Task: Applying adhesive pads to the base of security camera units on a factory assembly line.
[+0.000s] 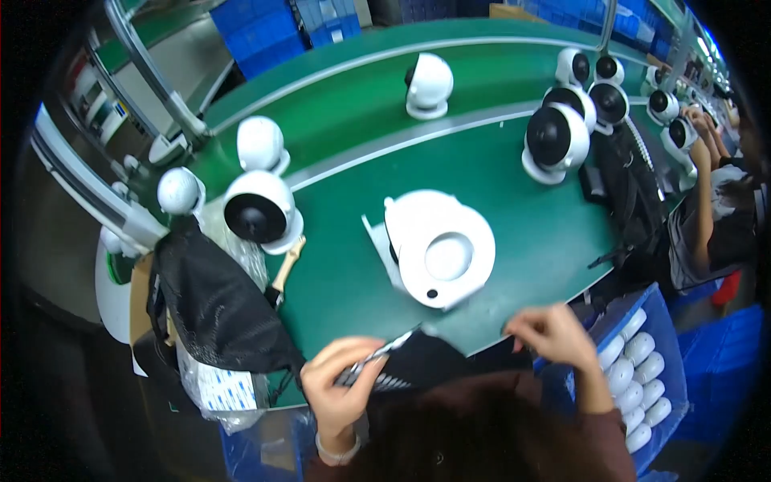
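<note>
My left hand [341, 386] is closed on a dark sheet [430, 357] with rows of small pale marks and a whitish edge, held at the table's near edge. To the right, my right hand [554, 337] is raised with its fingers curled together; whatever is in them, if anything, is too small to see. Between and beyond my hands a white round-headed device [426, 213] lies on its side. Its ring-shaped base [484, 261] faces up, and one black dot [432, 294] shows on the rim.
White devices with black faces [261, 210] stand at left and right [554, 140]; another [430, 84] sits on the green conveyor [353, 96]. A brush [287, 269] and black bag [213, 289] lie left. A blue bin [671, 353] holds white parts. A co-worker's arm [703, 193] is far right.
</note>
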The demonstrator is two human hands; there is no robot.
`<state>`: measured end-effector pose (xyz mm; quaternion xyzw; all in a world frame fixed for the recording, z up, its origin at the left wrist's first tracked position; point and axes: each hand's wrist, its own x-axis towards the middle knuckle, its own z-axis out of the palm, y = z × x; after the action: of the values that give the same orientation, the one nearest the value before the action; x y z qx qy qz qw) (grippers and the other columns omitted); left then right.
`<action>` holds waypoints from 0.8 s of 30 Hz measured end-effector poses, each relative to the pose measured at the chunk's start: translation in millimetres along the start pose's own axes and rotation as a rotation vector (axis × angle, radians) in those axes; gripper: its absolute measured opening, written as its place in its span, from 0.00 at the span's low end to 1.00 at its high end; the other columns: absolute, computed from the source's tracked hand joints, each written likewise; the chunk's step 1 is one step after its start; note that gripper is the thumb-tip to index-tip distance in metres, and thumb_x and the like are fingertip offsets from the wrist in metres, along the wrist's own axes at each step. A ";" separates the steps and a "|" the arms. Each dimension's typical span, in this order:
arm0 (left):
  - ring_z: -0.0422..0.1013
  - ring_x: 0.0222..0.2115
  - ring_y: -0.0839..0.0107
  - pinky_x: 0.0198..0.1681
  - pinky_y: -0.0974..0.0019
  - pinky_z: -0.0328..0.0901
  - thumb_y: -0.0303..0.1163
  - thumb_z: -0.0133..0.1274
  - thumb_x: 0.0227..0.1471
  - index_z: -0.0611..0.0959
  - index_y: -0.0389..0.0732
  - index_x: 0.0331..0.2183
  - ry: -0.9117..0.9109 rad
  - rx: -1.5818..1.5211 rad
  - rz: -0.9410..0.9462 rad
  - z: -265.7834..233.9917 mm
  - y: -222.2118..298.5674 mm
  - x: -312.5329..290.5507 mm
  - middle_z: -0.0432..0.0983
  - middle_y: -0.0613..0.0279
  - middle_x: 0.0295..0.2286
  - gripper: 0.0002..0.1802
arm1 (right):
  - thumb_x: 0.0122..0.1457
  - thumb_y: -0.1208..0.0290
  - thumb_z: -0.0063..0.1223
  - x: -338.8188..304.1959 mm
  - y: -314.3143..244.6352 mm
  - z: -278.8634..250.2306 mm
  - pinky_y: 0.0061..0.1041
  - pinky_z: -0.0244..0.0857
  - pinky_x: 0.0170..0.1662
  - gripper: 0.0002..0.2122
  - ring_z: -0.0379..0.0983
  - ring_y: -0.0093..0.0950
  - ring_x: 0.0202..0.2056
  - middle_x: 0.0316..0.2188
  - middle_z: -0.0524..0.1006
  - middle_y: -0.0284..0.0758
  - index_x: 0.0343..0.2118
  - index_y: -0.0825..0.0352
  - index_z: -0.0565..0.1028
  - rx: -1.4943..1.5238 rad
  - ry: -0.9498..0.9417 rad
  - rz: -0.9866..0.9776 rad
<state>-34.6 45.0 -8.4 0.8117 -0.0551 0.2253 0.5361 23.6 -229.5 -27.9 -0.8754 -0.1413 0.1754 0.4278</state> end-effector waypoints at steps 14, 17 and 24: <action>0.72 0.24 0.67 0.31 0.72 0.64 0.15 0.54 0.28 0.78 0.30 0.21 0.131 -0.097 0.057 -9.7 14.1 -19.3 0.75 0.52 0.23 0.08 | 0.51 0.63 0.38 56.3 189.0 110.1 0.35 0.65 0.38 0.15 0.70 0.40 0.36 0.34 0.73 0.45 0.35 0.65 0.73 -0.789 0.418 -0.187; 0.72 0.24 0.67 0.31 0.73 0.64 0.15 0.53 0.28 0.78 0.30 0.21 0.117 -0.091 0.064 -3.9 16.1 -17.2 0.75 0.52 0.23 0.09 | 0.51 0.62 0.38 58.1 182.0 101.9 0.37 0.65 0.37 0.15 0.71 0.40 0.34 0.32 0.74 0.44 0.34 0.65 0.74 -0.587 0.041 -0.239; 0.72 0.24 0.67 0.30 0.73 0.64 0.15 0.53 0.27 0.78 0.30 0.20 0.185 -0.091 0.039 -0.8 12.1 -22.0 0.75 0.51 0.23 0.08 | 0.51 0.60 0.40 21.0 116.1 108.4 0.41 0.66 0.30 0.16 0.72 0.44 0.26 0.21 0.74 0.47 0.20 0.67 0.74 -0.633 -0.578 -0.238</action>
<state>-58.4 37.3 -7.3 0.7610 -0.0315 0.3070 0.5706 7.4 -214.4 -186.6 -0.8558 -0.4017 0.3105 0.0990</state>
